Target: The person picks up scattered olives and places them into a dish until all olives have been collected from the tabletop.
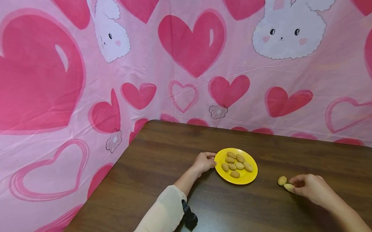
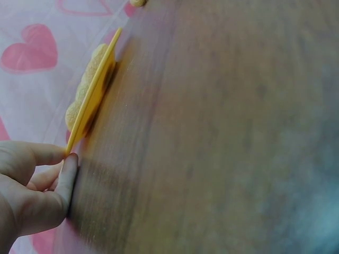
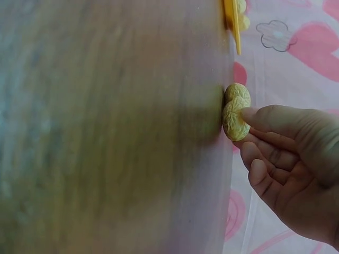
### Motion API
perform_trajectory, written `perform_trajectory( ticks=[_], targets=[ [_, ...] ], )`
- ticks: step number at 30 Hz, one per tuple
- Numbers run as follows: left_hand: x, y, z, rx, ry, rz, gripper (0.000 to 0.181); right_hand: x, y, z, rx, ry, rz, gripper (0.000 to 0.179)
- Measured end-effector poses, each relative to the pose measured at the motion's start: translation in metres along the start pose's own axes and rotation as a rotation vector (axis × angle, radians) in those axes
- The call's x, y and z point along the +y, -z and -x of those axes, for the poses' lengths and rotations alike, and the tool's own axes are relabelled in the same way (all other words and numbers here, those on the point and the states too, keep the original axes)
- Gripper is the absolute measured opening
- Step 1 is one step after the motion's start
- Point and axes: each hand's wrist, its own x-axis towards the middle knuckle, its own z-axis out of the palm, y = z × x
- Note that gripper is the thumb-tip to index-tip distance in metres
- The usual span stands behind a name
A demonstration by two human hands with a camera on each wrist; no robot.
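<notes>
My left hand (image 1: 204, 162) pinches the left rim of a round yellow plate (image 1: 251, 178), thumb and fingers on either side of its edge. Several small, wrinkled yellow-brown potatoes (image 1: 235, 174) lie on the plate. To the right of it, my right hand (image 1: 314, 189) pinches a small potato (image 3: 235, 120) between thumb and fingers, low over the table. A second loose potato (image 1: 282, 180) sits right beside the held one, partly hidden behind it in the right wrist view.
Everything lies on a dark brown wooden table (image 1: 244, 213). A pink curtain (image 1: 193, 95) with hearts and rabbits hangs behind it and along the left. A black strap with a device (image 1: 189, 217) is on my left wrist, by a cream sleeve.
</notes>
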Motion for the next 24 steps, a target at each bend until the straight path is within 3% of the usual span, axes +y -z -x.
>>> perform_trajectory(
  ticks=[13,24],
  targets=[
    [0.0008,-0.0005,0.0004,0.0,0.0,0.009,0.036,-0.0017,-0.0014,0.0022,0.006,0.023,-0.003,0.011],
    [0.0003,-0.0001,0.0,-0.001,0.0,0.019,0.036,-0.0084,-0.005,0.0013,0.077,0.043,-0.019,0.013]
  ],
)
